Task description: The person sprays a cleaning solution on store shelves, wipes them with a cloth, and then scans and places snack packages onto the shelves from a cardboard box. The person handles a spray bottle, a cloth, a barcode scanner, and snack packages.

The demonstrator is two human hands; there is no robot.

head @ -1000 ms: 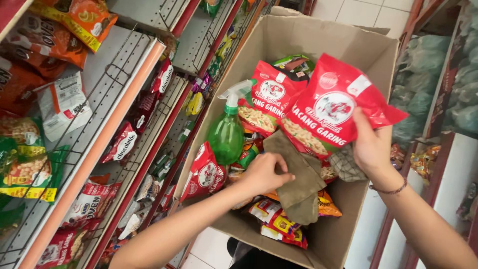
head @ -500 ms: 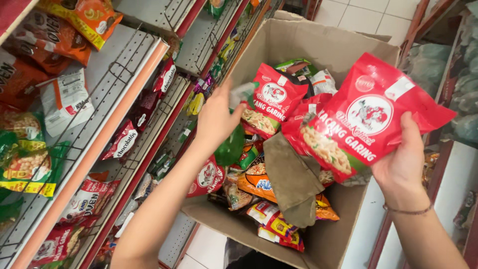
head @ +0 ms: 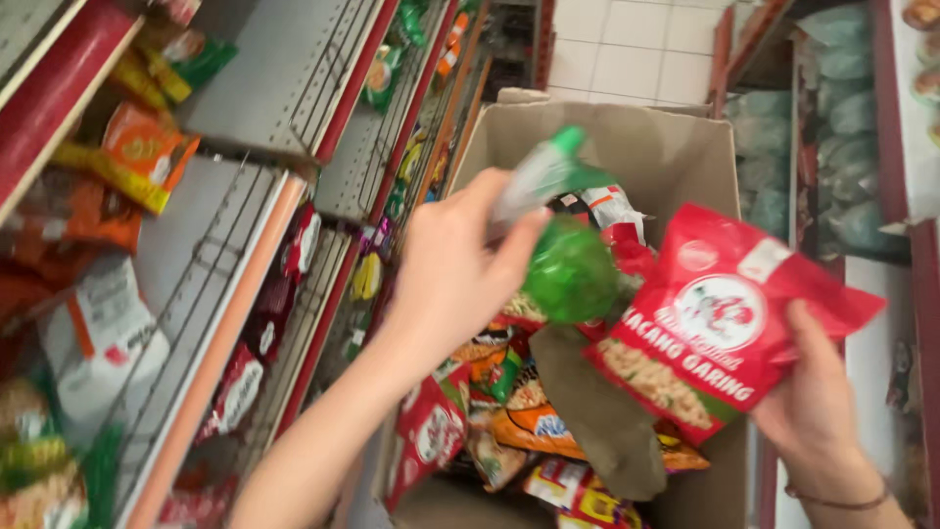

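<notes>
Now the left hand (head: 455, 274) grips a green spray bottle (head: 563, 250) by its neck, fingers wrapped around the pale trigger head, and holds it up over the open cardboard box (head: 666, 157). The bottle tilts, its round green body hanging just right of the fingertips, blurred. The right hand (head: 818, 402) is closed on the lower right edge of a red snack packet (head: 720, 323), thumb on the front, holding it flat and facing up over the box's right side. Bottle and packet sit just beside each other; whether they touch cannot be told. Below both hands the box holds a heap of orange and red snack bags (head: 519, 431) and a brown flap of cardboard (head: 597, 411). To the left of the left hand run wire shelves (head: 245, 264) with more packets.
</notes>
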